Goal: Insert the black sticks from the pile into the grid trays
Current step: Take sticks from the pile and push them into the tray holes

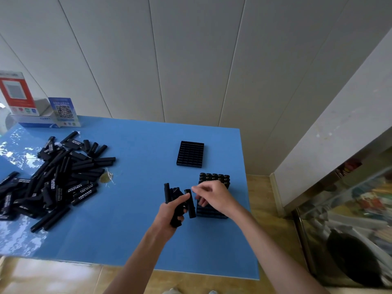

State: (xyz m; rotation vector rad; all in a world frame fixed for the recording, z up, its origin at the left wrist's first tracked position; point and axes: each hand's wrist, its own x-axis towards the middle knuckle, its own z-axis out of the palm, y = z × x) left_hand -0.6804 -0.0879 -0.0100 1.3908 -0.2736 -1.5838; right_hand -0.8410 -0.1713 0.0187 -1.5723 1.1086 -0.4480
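A big pile of black sticks (55, 179) lies on the left of the blue table (131, 230). My left hand (169, 211) grips a bundle of several black sticks (189, 203), their ends pointing up. My right hand (214, 196) hovers over the near grid tray (214, 213), fingers loosely bent with nothing in them, fingertips close to the bundle. That tray's far rows hold upright sticks (214, 178); its near part shows bare slots. A second, unfilled grid tray (190, 154) lies farther back.
A white box with a red card (19, 96) and a blue QR-code card (63, 111) stand at the table's back left corner. The table's right edge drops off beside the trays. A glass cabinet (347, 219) stands to the right.
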